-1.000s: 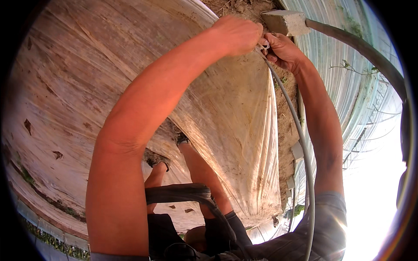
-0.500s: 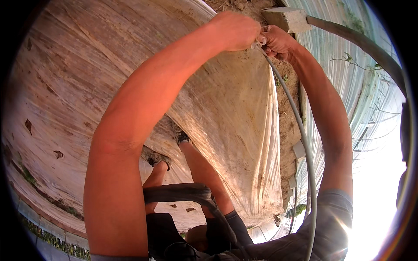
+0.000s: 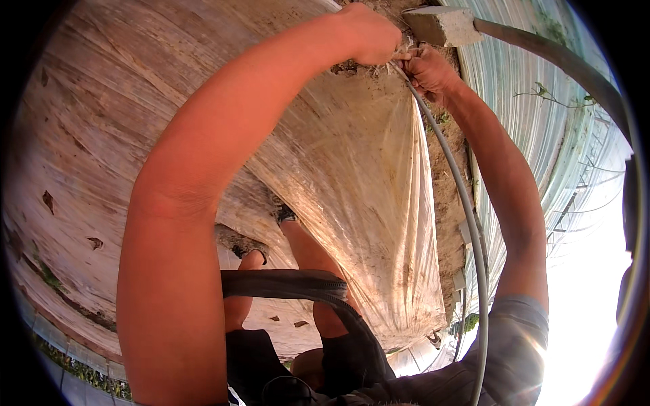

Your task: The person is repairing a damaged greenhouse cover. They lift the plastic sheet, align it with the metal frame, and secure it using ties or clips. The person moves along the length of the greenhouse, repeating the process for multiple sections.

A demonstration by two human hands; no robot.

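To your right, a translucent plastic-film wall (image 3: 521,115) stands beside a strip of bare soil (image 3: 443,210); a concrete block (image 3: 447,26) meets a dark curved pole (image 3: 542,44). White glare (image 3: 575,325) floods your lower right; green plants (image 3: 88,374) edge your lower left.

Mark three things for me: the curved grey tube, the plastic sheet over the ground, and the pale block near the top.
Curved grey tube (image 3: 482,291): head view, lower part of its length.
Plastic sheet (image 3: 379,196): head view, bare stretch below the hands.
Pale block (image 3: 443,27): head view, middle of its visible side.
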